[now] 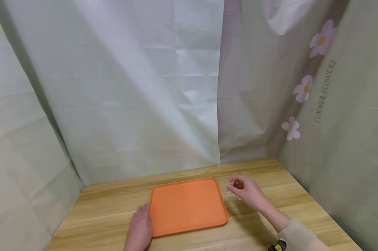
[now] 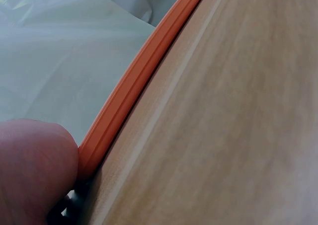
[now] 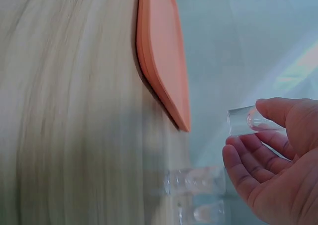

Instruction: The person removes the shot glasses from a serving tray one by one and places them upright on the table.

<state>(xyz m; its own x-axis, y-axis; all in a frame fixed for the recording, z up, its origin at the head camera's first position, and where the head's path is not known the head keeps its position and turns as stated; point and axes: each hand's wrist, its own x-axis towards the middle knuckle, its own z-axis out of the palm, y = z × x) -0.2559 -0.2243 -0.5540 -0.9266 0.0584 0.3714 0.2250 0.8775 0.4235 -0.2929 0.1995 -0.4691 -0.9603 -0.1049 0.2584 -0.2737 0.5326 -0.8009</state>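
Note:
An orange rectangular tray (image 1: 189, 206) lies flat on the wooden table. My left hand (image 1: 140, 226) rests at its left edge, fingers extended, with the thumb (image 2: 37, 165) against the rim in the left wrist view. Just off the tray's far right corner, my right hand (image 1: 250, 193) pinches a small clear glass (image 3: 240, 121) between thumb and fingers, above the tabletop. Two more clear glasses stand on the table near that hand; the right wrist view shows one glass (image 3: 194, 180) and another glass (image 3: 204, 213) beside it, partly blurred.
Pale hanging sheets enclose the wooden table (image 1: 107, 200) at the back and both sides. The right sheet (image 1: 342, 139) bears printed flowers and lettering. A dark band with a yellow patch (image 1: 278, 246) shows at the right sleeve.

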